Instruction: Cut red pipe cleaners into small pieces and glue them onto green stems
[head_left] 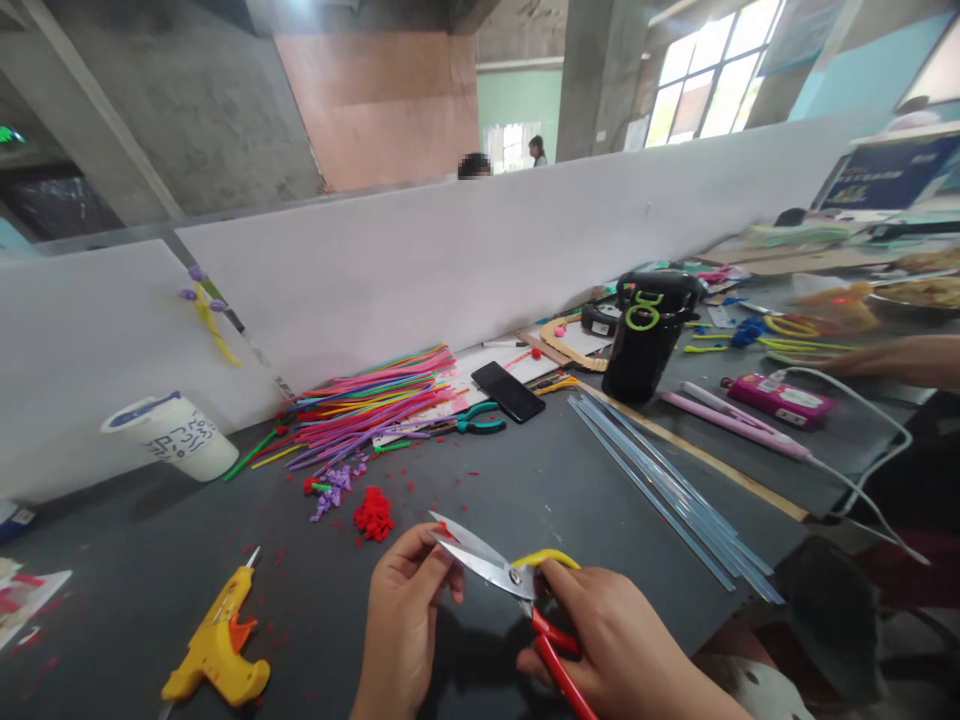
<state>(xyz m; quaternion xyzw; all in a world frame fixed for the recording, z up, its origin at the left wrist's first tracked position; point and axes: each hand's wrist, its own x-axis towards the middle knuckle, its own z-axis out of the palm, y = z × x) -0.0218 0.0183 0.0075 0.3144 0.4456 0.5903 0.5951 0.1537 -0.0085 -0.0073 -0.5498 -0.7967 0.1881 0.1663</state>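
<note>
My right hand (611, 635) is closed around the handles of a pair of scissors (491, 570), one handle red and one yellow. The blades are parted and point left. Between thumb and fingertips, my left hand (405, 600) pinches a small red pipe cleaner piece (444, 529), mostly hidden by the fingers and the blades. The scissor tips reach right up to that piece. Just beyond my left hand lies a pile of cut red pieces (373, 514), with a cluster of purple pieces (334, 490) behind it.
A yellow glue gun (225, 645) lies at left, near a white cup (176, 437). Farther back are coloured pipe cleaners (367, 400), pliers (480, 420), a phone (508, 391) and a black bottle (649, 340). Glue sticks (667, 490) and a pink straightener (739, 425) lie right, near another person's arm (900, 360).
</note>
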